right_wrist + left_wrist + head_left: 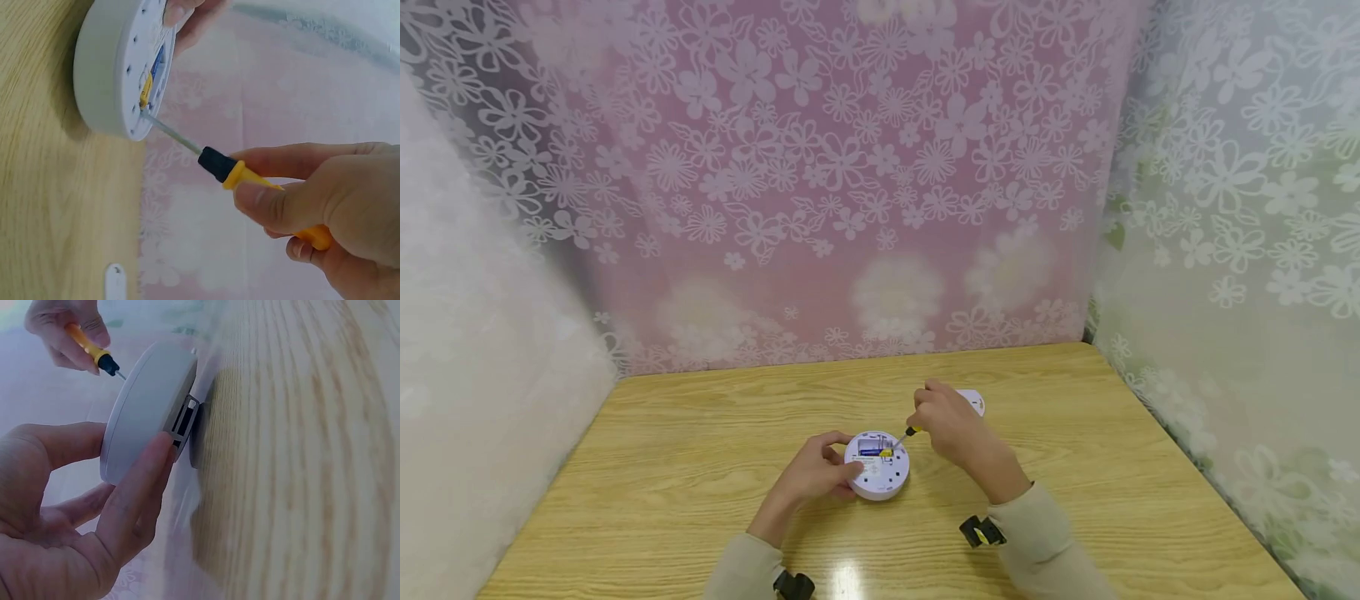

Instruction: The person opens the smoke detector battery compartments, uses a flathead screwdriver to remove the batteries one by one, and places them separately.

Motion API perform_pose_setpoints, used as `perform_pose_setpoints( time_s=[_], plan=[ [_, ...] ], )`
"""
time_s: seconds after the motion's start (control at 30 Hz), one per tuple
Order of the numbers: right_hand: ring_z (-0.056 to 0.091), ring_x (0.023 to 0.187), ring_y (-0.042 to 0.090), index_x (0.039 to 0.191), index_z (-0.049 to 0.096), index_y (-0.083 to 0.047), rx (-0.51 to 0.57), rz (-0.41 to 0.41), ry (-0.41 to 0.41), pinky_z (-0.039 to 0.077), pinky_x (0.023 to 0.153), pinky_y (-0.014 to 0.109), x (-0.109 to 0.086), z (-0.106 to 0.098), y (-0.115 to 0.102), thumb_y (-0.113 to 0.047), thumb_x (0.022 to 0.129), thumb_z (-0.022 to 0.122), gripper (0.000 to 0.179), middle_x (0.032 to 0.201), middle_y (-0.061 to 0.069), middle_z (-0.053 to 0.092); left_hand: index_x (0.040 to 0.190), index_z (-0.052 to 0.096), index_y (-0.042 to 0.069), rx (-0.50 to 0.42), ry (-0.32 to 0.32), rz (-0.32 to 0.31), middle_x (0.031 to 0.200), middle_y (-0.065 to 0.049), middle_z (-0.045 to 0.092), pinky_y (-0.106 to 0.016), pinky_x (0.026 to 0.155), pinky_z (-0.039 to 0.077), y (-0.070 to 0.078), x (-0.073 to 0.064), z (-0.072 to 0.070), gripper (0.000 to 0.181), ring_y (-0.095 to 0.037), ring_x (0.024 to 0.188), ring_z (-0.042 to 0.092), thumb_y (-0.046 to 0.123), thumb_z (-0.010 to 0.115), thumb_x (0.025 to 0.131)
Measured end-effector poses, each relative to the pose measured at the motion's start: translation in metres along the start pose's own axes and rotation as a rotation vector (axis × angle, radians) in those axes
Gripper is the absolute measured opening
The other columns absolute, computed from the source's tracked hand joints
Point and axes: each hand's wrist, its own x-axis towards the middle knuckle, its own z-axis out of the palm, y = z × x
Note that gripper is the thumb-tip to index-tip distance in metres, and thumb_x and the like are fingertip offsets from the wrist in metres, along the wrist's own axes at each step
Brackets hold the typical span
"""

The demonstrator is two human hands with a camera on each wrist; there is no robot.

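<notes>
My left hand (816, 471) grips a round white smoke alarm (878, 485) by its left side, thumb on the back face and fingers round the rim. Slotted vents show on its lower face in the left wrist view, close over the table. Its back is turned up, with the battery compartment open and a blue and yellow battery (147, 89) inside. My right hand (331, 200) holds a yellow and black screwdriver (217, 164) between thumb and fingers. The screwdriver's metal tip is right at the battery's yellow end, at the compartment's edge.
A white plate (976, 401) with slots lies on the wood-grain table (700, 425) behind my right hand, which partly hides it. Flower-patterned curtains (850, 208) stand along the table's back and sides. Black wrist cameras (981, 531) sit on both sleeves.
</notes>
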Motion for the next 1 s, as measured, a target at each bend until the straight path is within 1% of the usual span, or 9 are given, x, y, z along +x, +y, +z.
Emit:
perform_pose_setpoints(
  time_s=[0.1,0.2,0.3,0.37,0.5,0.63,0.7,0.9,1.0],
  plan=[
    [0.043,0.074,0.014,0.097,0.085,-0.013,0.156,0.043,-0.008,0.049,0.070,0.026,-0.003,0.011,0.014,0.009,0.084,0.077,0.026,0.084,0.002,0.065,0.141,0.056,-0.003,-0.007,-0.008,0.008,0.092,-0.016,0.062,-0.041,0.069,0.068,-0.002,0.001,-0.002,0.051,-0.023,0.070,0.073,0.007,0.074,0.094],
    [0.052,0.080,0.014,0.102,0.084,-0.010,0.366,0.093,-0.007,0.056,0.076,0.032,-0.009,0.028,0.032,0.006,0.085,0.077,0.025,0.089,0.001,0.069,0.140,0.056,-0.003,-0.011,-0.016,0.016,0.093,-0.016,0.062,-0.041,0.069,0.068,-0.005,0.001,-0.004,0.050,-0.022,0.071,0.072,0.006,0.073,0.094],
    [0.059,0.084,0.014,0.103,0.083,-0.007,0.540,0.100,0.013,0.057,0.078,0.029,-0.014,0.046,0.048,0.007,0.085,0.076,0.023,0.091,0.002,0.072,0.140,0.056,-0.002,-0.014,-0.021,0.015,0.095,-0.016,0.062,-0.041,0.070,0.068,-0.008,0.002,-0.007,0.049,-0.022,0.072,0.072,0.007,0.073,0.095],
    [0.061,0.083,0.014,0.103,0.083,-0.005,0.636,0.095,0.028,0.053,0.070,0.023,-0.017,0.054,0.055,0.008,0.085,0.076,0.023,0.092,0.005,0.073,0.141,0.056,-0.002,-0.018,-0.025,0.011,0.096,-0.017,0.062,-0.041,0.070,0.068,-0.009,0.002,-0.008,0.050,-0.022,0.073,0.072,0.007,0.073,0.095],
    [0.063,0.083,0.014,0.103,0.082,-0.002,0.740,0.093,0.042,0.055,0.071,0.023,-0.020,0.061,0.059,0.010,0.085,0.075,0.022,0.094,0.008,0.074,0.141,0.056,-0.001,-0.026,-0.036,0.003,0.098,-0.018,0.062,-0.041,0.071,0.068,-0.010,0.002,-0.009,0.050,-0.023,0.074,0.072,0.007,0.072,0.095],
    [0.067,0.087,0.016,0.103,0.082,-0.003,0.743,0.112,0.039,0.062,0.091,0.043,-0.020,0.061,0.059,0.009,0.085,0.076,0.022,0.095,0.007,0.076,0.141,0.056,0.000,-0.034,-0.038,-0.007,0.099,-0.018,0.062,-0.042,0.072,0.068,-0.009,0.002,-0.010,0.050,-0.023,0.075,0.073,0.008,0.073,0.095],
    [0.067,0.089,0.017,0.102,0.083,-0.004,0.726,0.128,0.030,0.062,0.093,0.046,-0.020,0.058,0.059,0.009,0.085,0.076,0.023,0.095,0.005,0.075,0.141,0.056,0.000,-0.034,-0.038,-0.004,0.099,-0.018,0.062,-0.042,0.072,0.068,-0.008,0.003,-0.009,0.050,-0.023,0.075,0.073,0.008,0.073,0.095],
    [0.058,0.084,0.015,0.102,0.084,-0.010,0.477,0.103,-0.028,0.055,0.075,0.026,-0.016,0.027,0.046,0.006,0.086,0.076,0.024,0.091,0.001,0.070,0.139,0.057,0.000,-0.020,-0.029,0.008,0.095,-0.016,0.062,-0.041,0.070,0.068,-0.002,0.003,-0.002,0.050,-0.022,0.072,0.072,0.008,0.075,0.093],
    [0.051,0.080,0.013,0.099,0.085,-0.013,0.300,0.099,-0.053,0.049,0.071,0.025,-0.012,0.009,0.026,0.007,0.083,0.078,0.027,0.087,0.000,0.067,0.137,0.058,0.000,0.001,-0.020,0.011,0.092,-0.015,0.061,-0.040,0.068,0.067,-0.002,0.003,0.000,0.049,-0.022,0.069,0.072,0.007,0.075,0.093]
  ],
)
